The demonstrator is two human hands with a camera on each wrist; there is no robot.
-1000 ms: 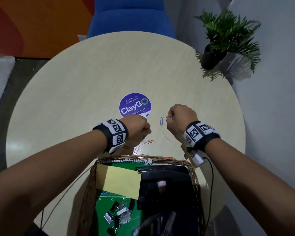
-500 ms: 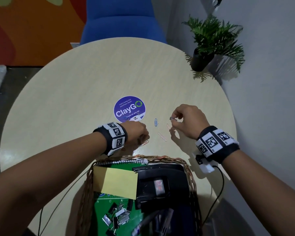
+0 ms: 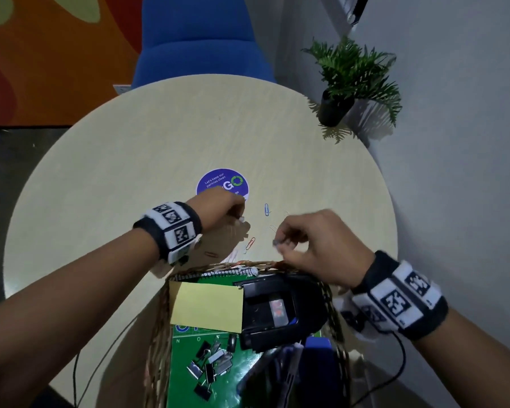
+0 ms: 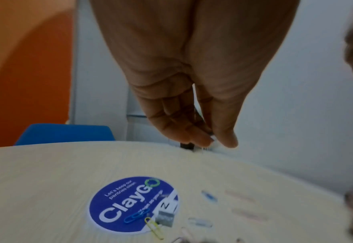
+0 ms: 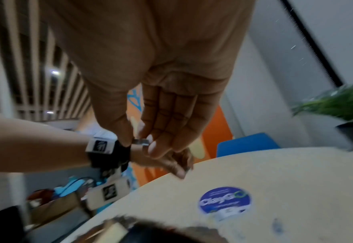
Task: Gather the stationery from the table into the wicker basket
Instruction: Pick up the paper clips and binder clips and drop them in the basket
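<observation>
Right fingers pinching a small metal clip above the wicker basket rim.

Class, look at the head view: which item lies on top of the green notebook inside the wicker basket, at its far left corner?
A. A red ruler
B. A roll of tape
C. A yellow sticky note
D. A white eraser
C: a yellow sticky note lies flat over the far left part of the green notebook inside the wicker basket, beside a black device; no ruler, eraser or tape shows there.
</observation>
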